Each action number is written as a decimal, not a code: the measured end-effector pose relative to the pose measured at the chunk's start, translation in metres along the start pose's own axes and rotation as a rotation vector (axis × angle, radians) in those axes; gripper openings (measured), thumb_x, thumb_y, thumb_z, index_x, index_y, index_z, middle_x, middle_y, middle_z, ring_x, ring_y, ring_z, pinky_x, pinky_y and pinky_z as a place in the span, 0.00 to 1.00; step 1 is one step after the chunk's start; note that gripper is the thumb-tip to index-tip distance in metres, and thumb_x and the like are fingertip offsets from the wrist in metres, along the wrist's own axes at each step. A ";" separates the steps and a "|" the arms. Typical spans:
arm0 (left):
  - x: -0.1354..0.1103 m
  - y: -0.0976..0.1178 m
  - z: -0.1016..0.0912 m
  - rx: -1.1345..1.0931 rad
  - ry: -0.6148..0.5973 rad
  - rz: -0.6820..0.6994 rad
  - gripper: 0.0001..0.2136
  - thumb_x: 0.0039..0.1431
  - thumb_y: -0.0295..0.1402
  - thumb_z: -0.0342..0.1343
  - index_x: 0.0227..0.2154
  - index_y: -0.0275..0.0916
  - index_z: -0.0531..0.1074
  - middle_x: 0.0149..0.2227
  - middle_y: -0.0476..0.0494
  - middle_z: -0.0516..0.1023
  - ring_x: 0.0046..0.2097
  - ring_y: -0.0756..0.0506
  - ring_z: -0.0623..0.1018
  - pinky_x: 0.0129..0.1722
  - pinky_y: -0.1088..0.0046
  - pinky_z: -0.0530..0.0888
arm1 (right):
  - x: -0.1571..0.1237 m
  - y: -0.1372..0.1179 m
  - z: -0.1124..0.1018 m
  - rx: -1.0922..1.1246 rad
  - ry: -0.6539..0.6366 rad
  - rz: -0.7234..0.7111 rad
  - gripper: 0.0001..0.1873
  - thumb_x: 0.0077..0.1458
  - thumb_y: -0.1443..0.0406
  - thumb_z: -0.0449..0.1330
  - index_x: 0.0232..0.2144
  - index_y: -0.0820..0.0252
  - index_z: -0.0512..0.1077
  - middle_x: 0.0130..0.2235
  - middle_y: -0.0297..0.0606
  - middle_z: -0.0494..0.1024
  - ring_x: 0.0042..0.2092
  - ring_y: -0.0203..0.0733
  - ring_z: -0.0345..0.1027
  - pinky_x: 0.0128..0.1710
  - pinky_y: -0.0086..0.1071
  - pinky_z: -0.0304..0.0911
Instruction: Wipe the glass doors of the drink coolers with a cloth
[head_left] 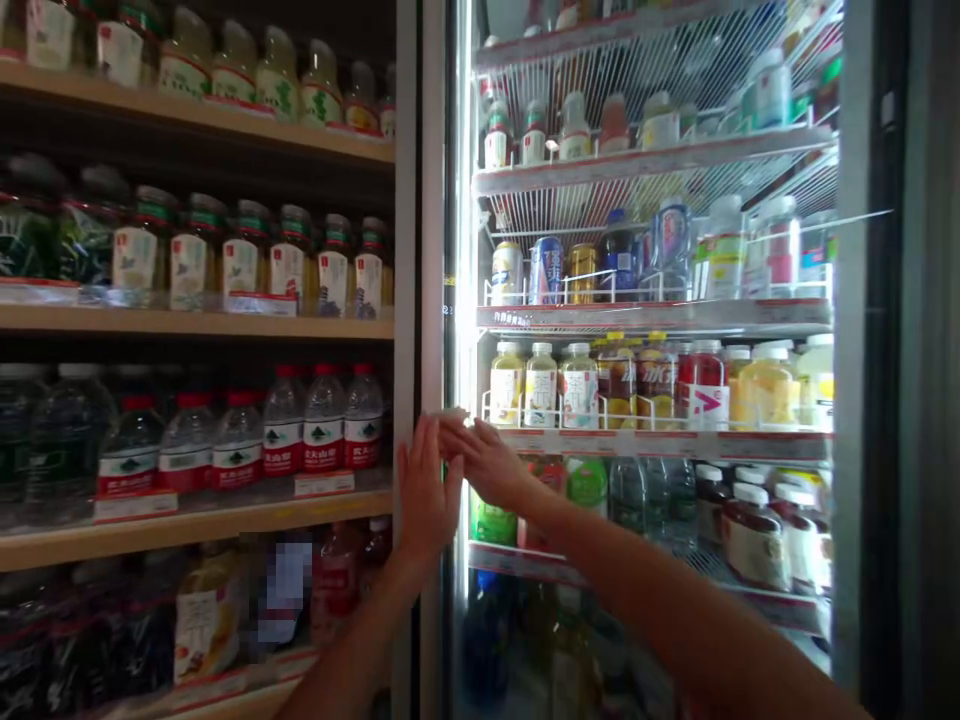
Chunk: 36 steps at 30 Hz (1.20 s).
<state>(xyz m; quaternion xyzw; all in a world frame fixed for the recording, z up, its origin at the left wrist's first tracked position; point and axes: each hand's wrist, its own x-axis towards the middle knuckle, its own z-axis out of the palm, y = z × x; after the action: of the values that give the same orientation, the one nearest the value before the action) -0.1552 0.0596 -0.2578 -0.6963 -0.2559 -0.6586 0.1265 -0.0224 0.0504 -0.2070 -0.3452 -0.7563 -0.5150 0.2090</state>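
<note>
My left hand (430,490) is raised upright against the metal edge (431,330) of the lit drinks fridge, fingers stretched up and thumb apart. From the right, my right hand (487,458) reaches across with its fingers extended leftward. Its fingertips meet or overlap the fingers of my left hand at the frame. A small pale patch shows just above them; I cannot tell what it is. Close behind my right hand are the fridge's shelf edge (645,443) and a light-coloured drink bottle (506,385).
Left of the frame, a wooden shelf (225,525) carries red-capped water bottles (325,420), with more bottles on shelves above and below. Inside the fridge, wire shelves hold cans (546,270) and bottles. A dark upright frame (889,400) bounds the fridge at right.
</note>
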 end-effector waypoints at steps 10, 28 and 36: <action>0.028 0.012 0.062 -0.114 0.109 -0.027 0.29 0.62 0.37 0.45 0.63 0.42 0.42 0.67 0.37 0.40 0.66 0.39 0.42 0.62 0.51 0.50 | -0.078 0.070 -0.072 -0.200 0.127 0.092 0.23 0.57 0.64 0.52 0.55 0.56 0.60 0.61 0.42 0.58 0.64 0.45 0.45 0.63 0.49 0.35; 0.189 0.077 0.091 0.047 0.291 0.243 0.23 0.61 0.33 0.43 0.59 0.35 0.53 0.63 0.34 0.55 0.66 0.39 0.48 0.62 0.51 0.55 | -0.154 0.162 -0.144 -0.423 0.287 0.464 0.21 0.57 0.66 0.50 0.53 0.59 0.63 0.59 0.45 0.63 0.62 0.46 0.51 0.62 0.47 0.42; 0.195 0.089 0.101 0.053 0.156 0.373 0.23 0.62 0.35 0.42 0.59 0.34 0.54 0.63 0.36 0.55 0.65 0.40 0.50 0.61 0.54 0.57 | -0.170 0.193 -0.168 -0.503 0.335 0.549 0.20 0.59 0.63 0.49 0.52 0.60 0.64 0.59 0.48 0.62 0.62 0.48 0.52 0.61 0.50 0.42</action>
<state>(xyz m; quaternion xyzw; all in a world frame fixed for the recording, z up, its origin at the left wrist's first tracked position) -0.0222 0.0736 -0.0624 -0.6750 -0.1290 -0.6686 0.2840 0.2281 -0.1123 -0.1347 -0.4861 -0.4422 -0.6579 0.3679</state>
